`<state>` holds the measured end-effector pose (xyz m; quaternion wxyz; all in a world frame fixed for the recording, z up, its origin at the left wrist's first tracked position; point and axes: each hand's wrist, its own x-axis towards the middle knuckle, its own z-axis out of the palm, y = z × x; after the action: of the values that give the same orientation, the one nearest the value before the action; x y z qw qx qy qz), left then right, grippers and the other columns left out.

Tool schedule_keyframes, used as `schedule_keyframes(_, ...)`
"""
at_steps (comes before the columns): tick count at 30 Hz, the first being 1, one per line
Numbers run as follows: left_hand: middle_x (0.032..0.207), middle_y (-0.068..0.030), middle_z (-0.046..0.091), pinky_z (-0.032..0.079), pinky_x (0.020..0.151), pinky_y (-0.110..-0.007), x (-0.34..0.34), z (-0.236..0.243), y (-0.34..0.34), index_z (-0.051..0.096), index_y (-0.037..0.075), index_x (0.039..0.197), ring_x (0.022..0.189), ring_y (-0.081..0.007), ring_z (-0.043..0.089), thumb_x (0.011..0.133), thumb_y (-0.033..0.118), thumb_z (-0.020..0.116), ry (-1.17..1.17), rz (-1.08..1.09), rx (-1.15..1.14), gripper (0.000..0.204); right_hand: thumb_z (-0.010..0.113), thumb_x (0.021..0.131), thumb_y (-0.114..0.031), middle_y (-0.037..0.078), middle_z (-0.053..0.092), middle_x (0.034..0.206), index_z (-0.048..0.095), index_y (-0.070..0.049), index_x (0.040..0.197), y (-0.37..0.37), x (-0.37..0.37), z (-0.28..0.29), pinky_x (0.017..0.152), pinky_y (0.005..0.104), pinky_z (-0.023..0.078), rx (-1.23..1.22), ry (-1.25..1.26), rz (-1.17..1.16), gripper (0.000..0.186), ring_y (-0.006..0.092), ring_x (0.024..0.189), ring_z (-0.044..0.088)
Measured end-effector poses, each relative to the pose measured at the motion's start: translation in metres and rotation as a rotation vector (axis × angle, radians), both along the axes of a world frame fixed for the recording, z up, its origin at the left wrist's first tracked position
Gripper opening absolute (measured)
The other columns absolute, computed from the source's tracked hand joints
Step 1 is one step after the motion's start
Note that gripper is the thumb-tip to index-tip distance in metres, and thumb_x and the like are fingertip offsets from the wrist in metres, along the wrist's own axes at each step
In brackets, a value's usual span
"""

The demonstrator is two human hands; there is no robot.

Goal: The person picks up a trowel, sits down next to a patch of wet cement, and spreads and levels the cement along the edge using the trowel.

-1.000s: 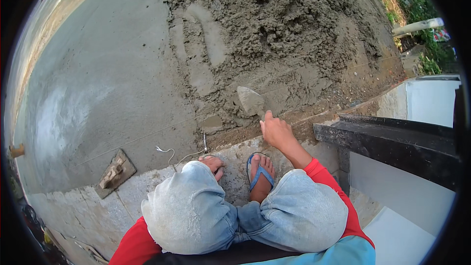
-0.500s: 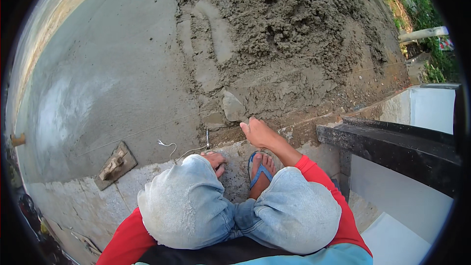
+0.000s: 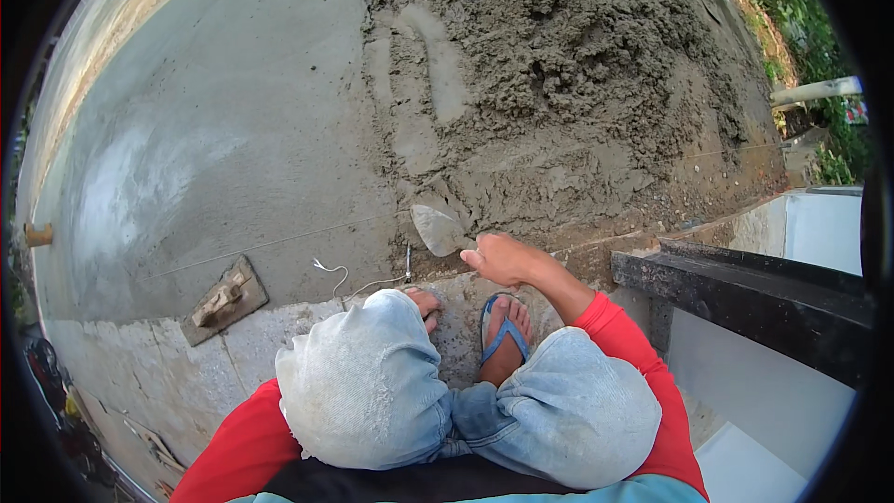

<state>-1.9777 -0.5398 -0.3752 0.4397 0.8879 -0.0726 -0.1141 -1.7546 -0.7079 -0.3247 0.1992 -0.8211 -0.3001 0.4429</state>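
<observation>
Trowel (image 3: 436, 228) mid-view, dull grey rounded-triangle blade, tip toward 10 o'clock, over the ragged edge of the mix; contact hard to judge. Right hand (image 3: 498, 259), at 4 o'clock from the blade, closed round the handle, which its fingers mostly hide. Left hand (image 3: 425, 302) at 6 o'clock, by the ledge (image 3: 307, 321); mostly behind the knee, cannot tell if it holds anything. Thin metal peg (image 3: 408, 264) at 7 o'clock, pale cord (image 3: 322, 266) looping off it, part lost behind the jeans (image 3: 363, 391), faded denim. Rough, lumpy wet mix (image 3: 587, 47) at 1 o'clock; smooth grey slab (image 3: 214, 149) at 10, far side warped by the fisheye. Float (image 3: 223, 303) at 8, flat rectangular board, crusted grip. Blue-strapped sandal (image 3: 504, 340) at 5, heel hidden. Black, scuffed beam (image 3: 736, 312) between 3 and 4, running into the dark rim. Clutter (image 3: 65, 401) farther out at 8, too dark to identify.
</observation>
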Motion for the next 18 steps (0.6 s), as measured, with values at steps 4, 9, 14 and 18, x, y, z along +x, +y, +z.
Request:
schedule_keyframes(4, 0.096, -0.009, 0.063, 0.051, 0.086, -0.047, 0.008, 0.001, -0.006, 0.063, 0.01, 0.103, 0.095, -0.0318, 0.062, 0.083, 0.021, 0.069, 0.025, -0.011, 0.044, 0.024, 0.052, 0.103, -0.041, 0.038, 0.067, 0.1, 0.061, 0.014, 0.104, 0.004, 0.002, 0.004, 0.087, 0.0559, 0.053, -0.123, 0.033, -0.09, 0.055, 0.0509, 0.099, 0.067)
schedule_keyframes(9, 0.096, -0.0091, 0.062, 0.05, 0.088, -0.048, -0.001, -0.018, 0.0, 0.062, 0.01, 0.102, 0.097, -0.0322, 0.061, 0.086, 0.02, 0.067, 0.106, -0.088, 0.075, 0.019, 0.055, 0.101, -0.038, 0.037, 0.066, 0.114, 0.06, 0.009, 0.119, 0.018, -0.036, 0.001, 0.095, 0.0549, 0.051, -0.166, 0.056, 0.108, 0.051, 0.0511, 0.111, 0.063)
schedule_keyframes(14, 0.098, -0.0092, 0.062, 0.05, 0.089, -0.05, -0.003, -0.003, -0.001, 0.062, 0.01, 0.104, 0.099, -0.0335, 0.062, 0.085, 0.023, 0.068, 0.112, -0.058, 0.091, 0.024, 0.061, 0.098, -0.034, 0.028, 0.072, 0.097, 0.058, 0.003, 0.112, 0.003, -0.031, 0.004, 0.083, 0.0564, 0.056, -0.146, -0.231, 0.263, 0.04, 0.0479, 0.093, 0.07)
schedule_keyframes(18, 0.102, -0.0084, 0.065, 0.051, 0.09, -0.051, -0.004, -0.015, 0.002, 0.064, 0.011, 0.109, 0.103, -0.0342, 0.062, 0.084, 0.026, 0.069, 0.101, -0.079, 0.123, 0.03, 0.061, 0.099, -0.032, 0.028, 0.072, 0.09, 0.057, 0.003, 0.108, -0.042, 0.031, 0.002, 0.078, 0.0551, 0.057, -0.272, -0.512, -0.004, 0.037, 0.0457, 0.088, 0.071)
